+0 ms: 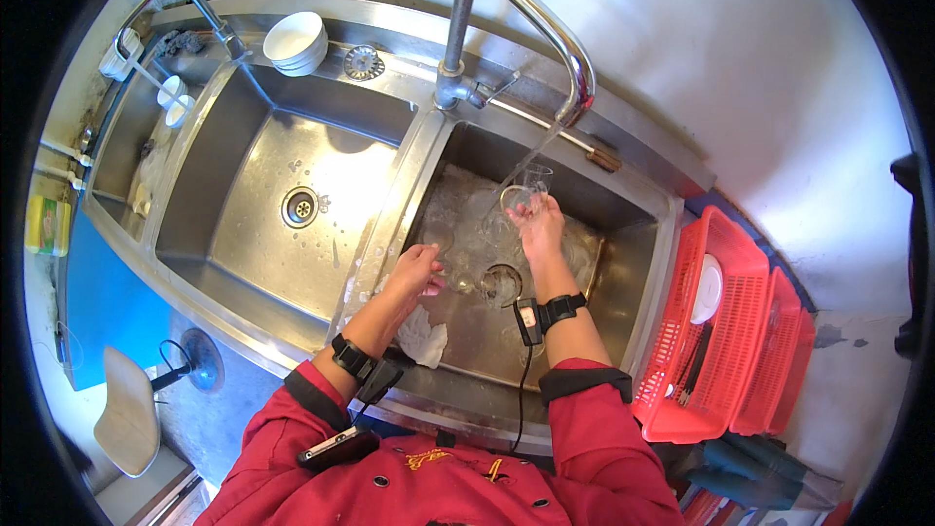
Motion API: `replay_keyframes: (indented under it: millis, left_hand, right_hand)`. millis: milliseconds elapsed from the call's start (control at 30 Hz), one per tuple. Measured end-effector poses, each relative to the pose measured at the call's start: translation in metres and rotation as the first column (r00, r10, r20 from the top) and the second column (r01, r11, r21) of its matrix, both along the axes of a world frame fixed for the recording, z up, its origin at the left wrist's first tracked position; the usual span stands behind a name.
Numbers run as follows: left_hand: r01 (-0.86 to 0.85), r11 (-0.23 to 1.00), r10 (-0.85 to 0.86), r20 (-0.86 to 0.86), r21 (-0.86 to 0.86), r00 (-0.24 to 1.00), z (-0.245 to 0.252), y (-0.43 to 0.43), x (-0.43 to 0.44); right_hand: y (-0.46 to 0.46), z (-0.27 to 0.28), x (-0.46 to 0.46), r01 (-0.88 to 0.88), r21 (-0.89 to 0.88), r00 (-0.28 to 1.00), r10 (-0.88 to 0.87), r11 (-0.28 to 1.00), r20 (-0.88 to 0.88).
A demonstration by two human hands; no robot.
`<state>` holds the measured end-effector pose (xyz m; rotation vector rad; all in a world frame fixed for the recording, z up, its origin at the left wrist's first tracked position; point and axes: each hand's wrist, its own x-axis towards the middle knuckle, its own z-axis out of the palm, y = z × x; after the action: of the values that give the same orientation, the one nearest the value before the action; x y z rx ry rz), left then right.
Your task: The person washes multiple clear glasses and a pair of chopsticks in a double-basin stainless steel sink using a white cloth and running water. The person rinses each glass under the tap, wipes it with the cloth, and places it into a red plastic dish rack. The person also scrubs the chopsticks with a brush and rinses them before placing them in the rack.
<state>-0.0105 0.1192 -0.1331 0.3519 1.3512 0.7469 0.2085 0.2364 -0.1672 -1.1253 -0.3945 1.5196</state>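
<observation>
My right hand (543, 230) grips a clear drinking glass (520, 197) over the right basin of a stainless steel sink (613, 263). A stream of water (532, 153) falls from the curved chrome faucet (577, 66) close to the glass. At the basin's left side is my left hand (416, 272), its fingers curled. Something transparent seems to be near its fingertips, but I cannot tell whether it is held glass or water. Below that hand a white cloth (422, 337) hangs by the basin's edge. Splashing water surrounds the drain (502, 285).
On the right, red plastic baskets (745, 321) hold a white plate (707, 288) and dark utensils (697, 365). Stacked white bowls (296, 44) and a drain strainer (363, 63) rest behind the left basin (241, 212). White cups (175, 98) stand farther left. A stool (128, 409) is at lower left.
</observation>
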Motion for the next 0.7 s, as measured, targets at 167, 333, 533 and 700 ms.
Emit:
replay_keyframes:
  millis: [167, 333, 533, 700]
  left_hand:
    - [0.028, 0.999, -0.028, -0.008, 0.027, 1.0, -0.002, 0.02, 0.016]
    - [0.067, 0.99, -0.052, -0.113, 0.127, 0.992, -0.019, 0.075, 0.033]
    - [0.557, 0.77, -0.069, -0.827, 0.312, 0.558, -0.073, 0.139, 0.063]
    - [0.664, 0.733, -0.345, -0.921, -0.144, 0.181, -0.105, 0.138, 0.1]
  right_hand:
    - [0.012, 0.023, -0.004, 0.191, -0.22, 0.974, -0.156, 0.957, 0.165]
    - [-0.006, 0.028, 0.016, 0.205, -0.296, 0.947, -0.114, 0.933, 0.299]
    - [-0.074, 0.032, 0.065, 0.127, -0.421, 0.928, 0.043, 0.898, 0.371]
    - [-0.148, 0.04, 0.104, 0.082, -0.529, 0.874, 0.195, 0.844, 0.446]
